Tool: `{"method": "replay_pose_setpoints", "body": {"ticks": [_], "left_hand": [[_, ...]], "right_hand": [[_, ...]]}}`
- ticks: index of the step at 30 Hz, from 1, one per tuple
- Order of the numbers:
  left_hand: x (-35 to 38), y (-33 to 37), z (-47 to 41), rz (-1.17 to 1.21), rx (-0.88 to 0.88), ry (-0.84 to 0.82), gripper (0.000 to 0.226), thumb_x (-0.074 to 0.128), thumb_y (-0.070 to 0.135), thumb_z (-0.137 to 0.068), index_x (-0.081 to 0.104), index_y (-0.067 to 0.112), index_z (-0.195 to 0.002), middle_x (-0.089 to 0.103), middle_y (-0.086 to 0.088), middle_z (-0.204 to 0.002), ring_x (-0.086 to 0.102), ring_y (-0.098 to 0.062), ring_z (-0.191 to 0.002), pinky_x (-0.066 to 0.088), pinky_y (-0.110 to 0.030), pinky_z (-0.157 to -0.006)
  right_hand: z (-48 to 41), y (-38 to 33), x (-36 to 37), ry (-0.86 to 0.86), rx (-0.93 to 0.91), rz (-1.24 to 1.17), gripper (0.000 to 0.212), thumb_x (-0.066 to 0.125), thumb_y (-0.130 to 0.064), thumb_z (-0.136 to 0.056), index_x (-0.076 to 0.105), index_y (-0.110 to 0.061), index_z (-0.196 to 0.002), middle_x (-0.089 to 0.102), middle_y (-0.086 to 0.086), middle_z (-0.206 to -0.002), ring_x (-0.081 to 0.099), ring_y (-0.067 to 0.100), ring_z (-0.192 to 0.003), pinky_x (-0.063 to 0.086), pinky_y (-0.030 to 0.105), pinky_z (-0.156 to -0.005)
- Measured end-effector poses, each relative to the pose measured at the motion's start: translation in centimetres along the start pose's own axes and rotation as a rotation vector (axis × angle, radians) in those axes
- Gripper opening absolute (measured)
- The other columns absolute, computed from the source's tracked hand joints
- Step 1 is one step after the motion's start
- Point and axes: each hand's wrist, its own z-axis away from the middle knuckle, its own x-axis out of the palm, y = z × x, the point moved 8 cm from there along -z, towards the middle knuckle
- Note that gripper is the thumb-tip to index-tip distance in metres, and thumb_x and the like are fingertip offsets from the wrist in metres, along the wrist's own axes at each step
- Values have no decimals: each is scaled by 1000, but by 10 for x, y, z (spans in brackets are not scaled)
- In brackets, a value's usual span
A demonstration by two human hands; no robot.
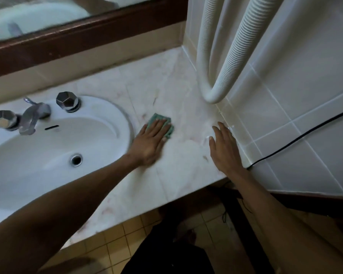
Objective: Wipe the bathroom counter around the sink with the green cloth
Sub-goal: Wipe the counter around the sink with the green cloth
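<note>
Two bare arms are seen closest, reaching out over the counter (182, 155). By the left hand (150, 141) the green cloth (161, 121) is pressed flat on the counter, just beside the rim of the sink (125, 119); its grip is spread, with nothing pinched. The right hand (224, 149) is laid flat and spread near the tiled wall (285, 125), holding nothing. For a good wipe, the cloth should probably be kept flat and pushed with even weight. Long strokes could be made along the sink rim. Corners under the white hose (214, 95) are easily missed.
</note>
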Motion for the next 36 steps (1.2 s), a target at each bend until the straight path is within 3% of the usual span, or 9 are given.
{"method": "replay_pose_setpoints", "body": {"ticks": [4,6,9,11,17,27,32,36], "left_hand": [[-10,0,-63,108,-462,133,55,20,35,-107,16,20,-160,9,-4,-169,2,-27,-156,10,-52,-124],[-5,30,-86,143,-423,116,56,20,34,-108,13,19,-161,4,-5,-169,-3,-28,-156,4,-50,-125],[9,78,-79,126,-137,35,56,21,37,-108,12,21,-161,5,-1,-169,-2,-23,-156,5,-48,-126],[14,79,-53,108,-66,30,55,22,37,-108,14,23,-161,8,2,-169,1,-20,-156,6,-46,-126],[6,24,12,7,-162,81,55,20,36,-108,20,19,-160,18,-1,-168,8,-19,-156,5,-41,-127],[-29,-72,-94,76,-350,117,56,23,34,-108,20,11,-159,18,-11,-167,10,-29,-155,10,-45,-125],[-52,-162,-117,144,-637,196,58,17,33,-108,10,10,-160,6,-12,-169,0,-29,-156,2,-47,-126],[-56,-185,-120,165,-806,246,59,16,32,-107,8,10,-160,4,-11,-169,-2,-30,-156,-1,-47,-125]], "right_hand": [[0,-6,6,11,56,-42,43,41,-24,-103,45,-6,-141,34,13,-156,33,28,-143,34,43,-113],[2,-8,8,11,47,-29,42,42,-24,-102,45,-6,-141,35,13,-155,33,28,-142,33,43,-112],[3,-7,7,-7,28,23,44,42,-24,-102,45,-7,-142,35,12,-155,34,28,-142,34,43,-111],[-1,-6,3,-7,6,52,43,43,-23,-102,45,-6,-141,37,13,-154,36,29,-141,35,43,-111],[-19,-17,7,-44,-46,51,43,43,-22,-102,45,-3,-141,36,17,-154,34,32,-142,31,43,-114],[-52,-55,25,-68,-113,43,48,40,-28,-103,39,-6,-146,28,15,-159,30,29,-144,26,42,-115],[-82,-71,36,-73,-111,51,49,39,-28,-103,38,-7,-147,26,14,-160,27,28,-146,21,41,-118],[-110,-80,38,-65,-76,42,49,39,-29,-104,37,-7,-147,26,13,-160,25,28,-147,19,38,-119]]}}
